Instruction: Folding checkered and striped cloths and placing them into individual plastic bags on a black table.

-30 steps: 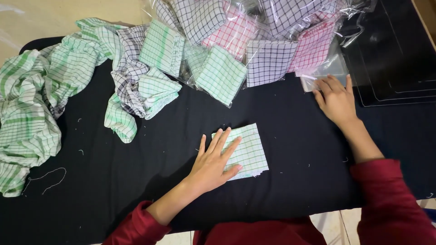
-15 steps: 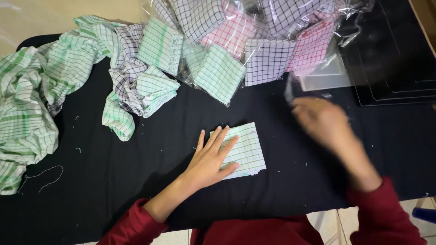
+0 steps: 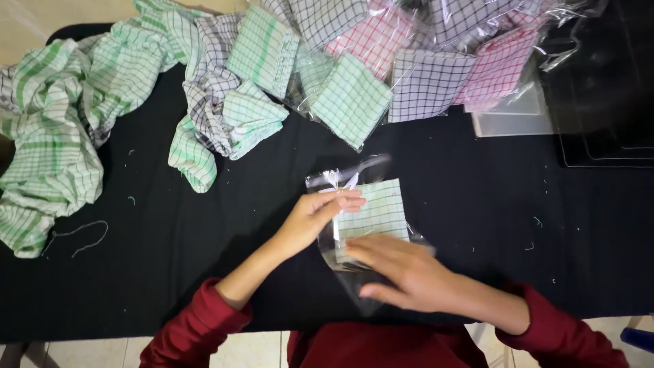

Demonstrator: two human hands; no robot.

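I am viewing the work surface from above, a black table (image 3: 204, 259) covered in cloth goods. My left hand (image 3: 317, 218) is resting at the left edge of a folded green-checked cloth (image 3: 375, 211), fingers half curled, with the fingertips pinching the edge of a clear plastic bag (image 3: 347, 178) that is lying over and around the cloth. My right hand (image 3: 402, 272) is lying flat and mostly open, palm down, just below the cloth and pressing on the lower part of the bag (motion blur is hiding exactly how the fingers are gripping, so I cannot tell whether they are closing on the film). The cloth is sitting near the middle of the table, close to the front edge, and seems to be partly inside the bag.

Behind it, a row of bagged checked cloths (image 3: 422, 75) in green, grey and pink is lying along the far edge. A heap of loose green and grey checked fabric (image 3: 61, 136) is spreading over the left end. A stack of empty clear bags (image 3: 511, 119) is sitting at the right, beside a dark tray (image 3: 606, 102).
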